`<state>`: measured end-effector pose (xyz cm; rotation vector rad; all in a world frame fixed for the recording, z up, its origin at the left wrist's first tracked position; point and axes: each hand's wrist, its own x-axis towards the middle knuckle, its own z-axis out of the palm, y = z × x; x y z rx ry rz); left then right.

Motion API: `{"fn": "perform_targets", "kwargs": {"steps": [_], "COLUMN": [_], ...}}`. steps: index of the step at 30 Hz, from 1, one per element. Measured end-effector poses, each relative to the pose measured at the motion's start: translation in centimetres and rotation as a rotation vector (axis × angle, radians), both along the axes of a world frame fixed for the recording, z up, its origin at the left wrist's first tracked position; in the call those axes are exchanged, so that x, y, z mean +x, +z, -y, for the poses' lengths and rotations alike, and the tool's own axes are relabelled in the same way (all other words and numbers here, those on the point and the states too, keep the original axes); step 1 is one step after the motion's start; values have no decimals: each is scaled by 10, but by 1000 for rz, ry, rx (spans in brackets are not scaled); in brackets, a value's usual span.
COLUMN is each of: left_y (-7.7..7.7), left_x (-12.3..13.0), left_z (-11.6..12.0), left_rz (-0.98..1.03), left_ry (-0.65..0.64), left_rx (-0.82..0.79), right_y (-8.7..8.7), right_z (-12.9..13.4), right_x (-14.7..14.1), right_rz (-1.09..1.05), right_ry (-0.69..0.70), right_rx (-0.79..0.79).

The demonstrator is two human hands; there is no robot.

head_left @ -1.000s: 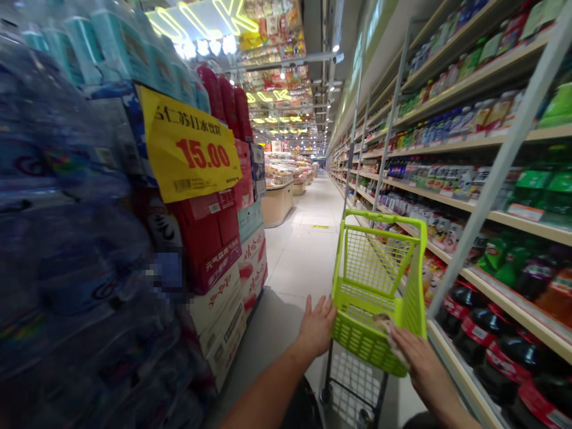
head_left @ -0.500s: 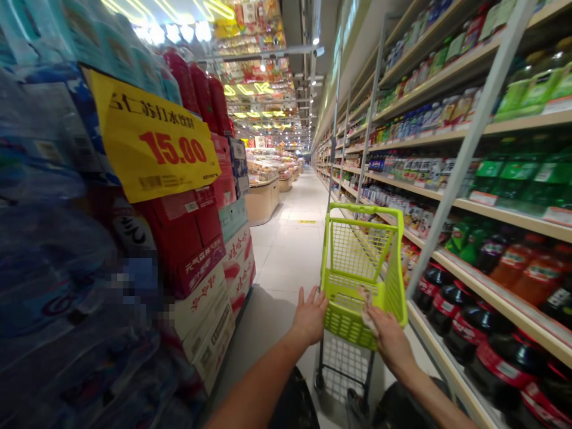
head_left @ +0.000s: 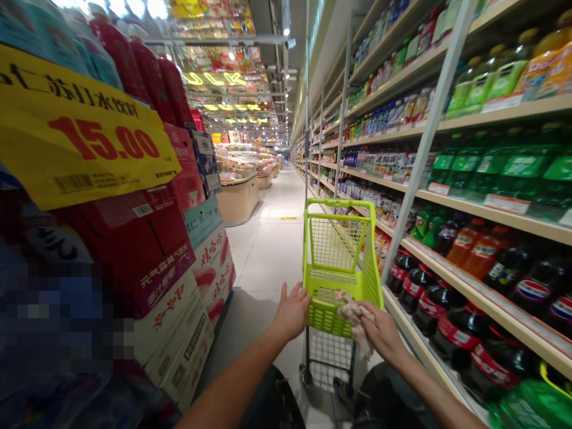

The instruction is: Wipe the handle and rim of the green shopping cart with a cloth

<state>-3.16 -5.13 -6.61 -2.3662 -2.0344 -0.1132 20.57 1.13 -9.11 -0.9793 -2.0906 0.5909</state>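
A lime-green shopping cart [head_left: 313,273] with a black lower frame stands upright in front of me. At its left near side is my left hand [head_left: 291,311], fingers apart and holding nothing. Its fingertips meet the basket's edge in view, though I cannot tell whether they press on it. My right hand [head_left: 383,335] is closed on a crumpled, pale patterned cloth [head_left: 357,314]. Part of the cloth hangs below the fingers, in front of the basket's near right corner. The cart's upper basket shows no goods in it.
Shelves of drink bottles [head_left: 482,170] line the right, close beside the cart. On the left rise stacked drink cartons [head_left: 167,325] under a yellow price sign [head_left: 102,134]. Farther ahead, a rounded display counter [head_left: 239,199] borders the tiled aisle floor [head_left: 263,250].
The view has turned slightly right and advanced, so cart and shelves sit farther left and the price sign looms larger. More of the cloth shows in my right hand. My left hand stays beside the cart.
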Motion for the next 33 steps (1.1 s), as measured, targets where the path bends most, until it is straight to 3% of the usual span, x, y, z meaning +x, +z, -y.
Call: {"fn": "perform_targets", "kwargs": {"steps": [2,4,6,9,12,14,17,20,22,24,27,30,33], "left_y": [3,5,4,0,-7,-10,-14,-11,-5,4,21,40,54], "left_x": [-3,-7,-9,-7,10,30,63,77,69,51,12,-23,-46], "left_z": [-9,-19,-27,-32,-32,-30,-31,-43,-59,-77,-101,-112,-110], "left_rz": [-5,-28,-69,-109,-83,-52,9,57,35,-40,-172,-218,-237], "left_ry": [-70,-127,-144,-155,-169,-177,-272,-423,-377,-227,-48,80,126], "left_rx": [-5,-14,-13,15,48,51,35,34,25,-5,-28,4,62], "right_y": [18,19,-2,-50,-78,-78,-63,-44,-35,-29,-28,-33,-36], "right_z": [3,2,-2,-12,-25,-38,-65,-86,-88,-79,-64,-66,-87], "right_x": [-18,-34,-40,-32,-9,12,51,88,105,113,113,108,91], "right_rz": [-32,-1,60,124,158,170,169,146,65,-46,-70,25,0], "right_ry": [45,14,-36,-39,-30,-17,-44,-187,-384,-539,-574,-653,-717], "right_rx": [-123,-82,125,467,591,569,451,228,52,-69,-159,-162,-31]}}
